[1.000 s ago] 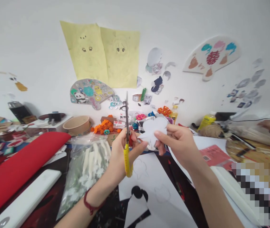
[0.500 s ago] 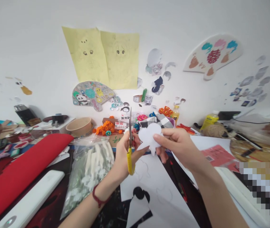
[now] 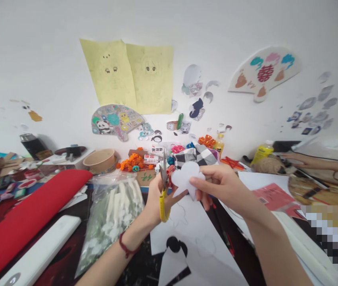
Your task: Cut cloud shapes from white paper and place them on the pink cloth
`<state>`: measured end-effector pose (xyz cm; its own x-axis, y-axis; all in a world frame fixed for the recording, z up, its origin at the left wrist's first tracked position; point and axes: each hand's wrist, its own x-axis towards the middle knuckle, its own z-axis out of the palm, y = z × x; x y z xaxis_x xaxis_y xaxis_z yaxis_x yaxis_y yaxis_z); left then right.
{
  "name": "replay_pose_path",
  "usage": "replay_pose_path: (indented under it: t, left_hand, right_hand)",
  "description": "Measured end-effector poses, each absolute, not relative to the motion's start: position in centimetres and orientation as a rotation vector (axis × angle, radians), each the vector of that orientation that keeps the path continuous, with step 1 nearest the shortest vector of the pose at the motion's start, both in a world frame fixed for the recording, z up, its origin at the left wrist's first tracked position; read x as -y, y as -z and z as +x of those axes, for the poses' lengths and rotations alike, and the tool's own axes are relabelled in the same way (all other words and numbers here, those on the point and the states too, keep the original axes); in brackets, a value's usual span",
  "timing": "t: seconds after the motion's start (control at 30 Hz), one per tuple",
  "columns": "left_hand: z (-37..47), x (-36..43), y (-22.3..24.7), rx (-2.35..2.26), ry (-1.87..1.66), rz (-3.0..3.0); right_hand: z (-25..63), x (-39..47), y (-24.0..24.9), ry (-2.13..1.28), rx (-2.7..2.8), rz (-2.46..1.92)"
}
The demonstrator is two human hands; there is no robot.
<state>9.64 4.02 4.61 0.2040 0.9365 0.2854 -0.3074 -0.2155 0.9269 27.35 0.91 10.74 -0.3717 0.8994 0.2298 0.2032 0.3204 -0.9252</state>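
Note:
A pair of scissors [image 3: 163,198] with a yellow handle is in my left hand [image 3: 156,198], its metal blades pointing up. The fingers of that hand are curled, and the thumb reaches the lower left edge of a white paper cutout [image 3: 187,174] with a rounded, lobed outline. My right hand [image 3: 216,182] pinches the right side of this cutout between thumb and fingers. Below both hands lies white paper [image 3: 198,246] with faint pencil outlines and cut-out holes showing the dark table.
A clear bag of pale stems [image 3: 112,222] lies left, beside a white bar [image 3: 41,250] and red roll [image 3: 32,214]. Orange flowers [image 3: 133,162] and a yellow-labelled bottle [image 3: 262,153] stand behind. Another person's arm [image 3: 326,163] reaches in at right.
The paper cutout and my right hand have lowered slightly; the scissors' blades have tilted a little. The other person's arm has come further in from the right. The view has shifted slightly.

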Motion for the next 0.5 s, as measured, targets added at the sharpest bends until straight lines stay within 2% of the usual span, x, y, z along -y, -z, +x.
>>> replay_pose_path:
  t: [0.5]
  left_hand:
    - [9.38, -4.22, -4.06, -0.548, -1.306, 1.437]
  right_hand:
    - [27.30, -1.13, -10.71, -1.060, 1.769, -0.977]
